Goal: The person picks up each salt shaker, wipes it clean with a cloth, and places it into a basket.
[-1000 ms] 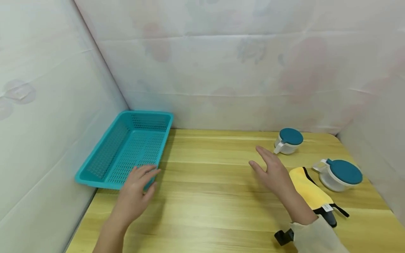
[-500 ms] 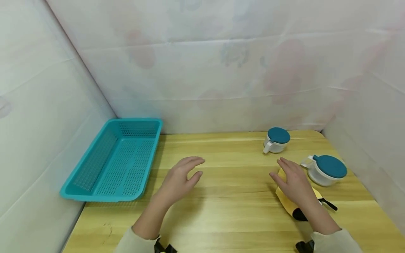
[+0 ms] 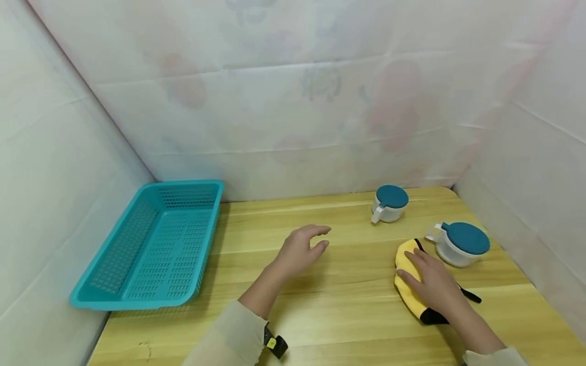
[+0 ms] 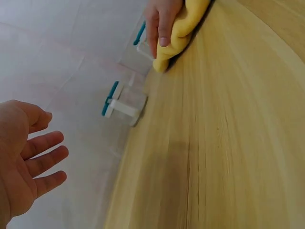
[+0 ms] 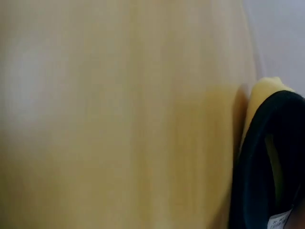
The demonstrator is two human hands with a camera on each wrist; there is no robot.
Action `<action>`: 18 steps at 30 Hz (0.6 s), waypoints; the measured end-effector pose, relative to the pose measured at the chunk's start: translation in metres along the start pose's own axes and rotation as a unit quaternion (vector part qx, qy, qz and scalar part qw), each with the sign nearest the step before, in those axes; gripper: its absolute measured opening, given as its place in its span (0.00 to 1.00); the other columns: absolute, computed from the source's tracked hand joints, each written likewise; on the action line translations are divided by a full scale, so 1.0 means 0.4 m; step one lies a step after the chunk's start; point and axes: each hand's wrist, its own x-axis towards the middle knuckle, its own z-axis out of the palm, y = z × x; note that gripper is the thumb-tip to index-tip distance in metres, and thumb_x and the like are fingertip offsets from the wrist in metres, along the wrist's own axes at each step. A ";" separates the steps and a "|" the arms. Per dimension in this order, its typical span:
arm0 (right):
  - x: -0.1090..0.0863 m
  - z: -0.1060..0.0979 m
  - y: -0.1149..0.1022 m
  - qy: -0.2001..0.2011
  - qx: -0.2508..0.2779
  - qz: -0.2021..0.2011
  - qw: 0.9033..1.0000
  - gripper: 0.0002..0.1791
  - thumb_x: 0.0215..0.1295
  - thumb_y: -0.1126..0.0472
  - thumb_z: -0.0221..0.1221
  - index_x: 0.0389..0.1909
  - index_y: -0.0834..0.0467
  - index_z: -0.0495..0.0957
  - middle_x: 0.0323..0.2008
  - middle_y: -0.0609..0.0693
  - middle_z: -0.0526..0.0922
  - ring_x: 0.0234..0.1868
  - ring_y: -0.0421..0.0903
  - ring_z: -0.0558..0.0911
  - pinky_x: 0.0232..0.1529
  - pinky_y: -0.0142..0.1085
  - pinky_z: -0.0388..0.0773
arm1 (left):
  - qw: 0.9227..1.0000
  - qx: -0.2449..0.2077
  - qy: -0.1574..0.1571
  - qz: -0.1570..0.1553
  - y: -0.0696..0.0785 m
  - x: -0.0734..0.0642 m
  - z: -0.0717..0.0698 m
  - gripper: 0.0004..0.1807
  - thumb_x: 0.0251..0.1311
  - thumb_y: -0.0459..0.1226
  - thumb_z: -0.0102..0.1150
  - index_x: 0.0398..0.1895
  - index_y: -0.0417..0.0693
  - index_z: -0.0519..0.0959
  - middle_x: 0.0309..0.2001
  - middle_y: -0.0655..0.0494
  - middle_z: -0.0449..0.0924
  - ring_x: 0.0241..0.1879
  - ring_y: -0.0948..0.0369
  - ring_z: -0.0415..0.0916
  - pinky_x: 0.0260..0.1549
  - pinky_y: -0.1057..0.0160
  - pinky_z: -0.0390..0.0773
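Okay, we're resting our right hand on the yellow cloth at right of the table, can't tell if we're gripping, larger lidded cup sitting just beside, our left hand hovering apart, loosely spread.

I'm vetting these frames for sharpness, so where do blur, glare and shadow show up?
Right wrist: the wooden tabletop is badly blurred and paler at far left, though the yellow cloth looks sharper along its black trim; left wrist: a broad soft shadow darkens the tabletop; head: fairly crisp, with glare on the near tabletop and a soft shadow below the left hand.
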 end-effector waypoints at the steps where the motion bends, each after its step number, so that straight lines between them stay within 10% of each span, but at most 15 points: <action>1: -0.005 0.002 0.002 -0.002 -0.004 0.001 1.000 0.39 0.71 0.38 0.51 0.67 0.67 0.67 0.67 0.74 0.63 0.63 0.76 0.64 0.56 0.71 0.62 | 1.000 -0.003 -0.001 -0.001 0.002 0.010 0.007 0.20 0.70 0.41 0.56 0.64 0.53 0.75 0.60 0.60 0.78 0.62 0.61 0.73 0.59 0.58 0.75; 18: -0.080 -0.022 0.018 -0.067 0.058 -0.049 0.995 0.48 0.49 0.36 0.71 0.68 0.56 0.69 0.67 0.65 0.68 0.64 0.71 0.66 0.51 0.68 0.69 | 0.996 -0.064 -0.005 -0.066 0.036 0.207 0.137 0.19 0.68 0.39 0.58 0.62 0.49 0.77 0.55 0.52 0.82 0.52 0.59 0.79 0.47 0.64 0.80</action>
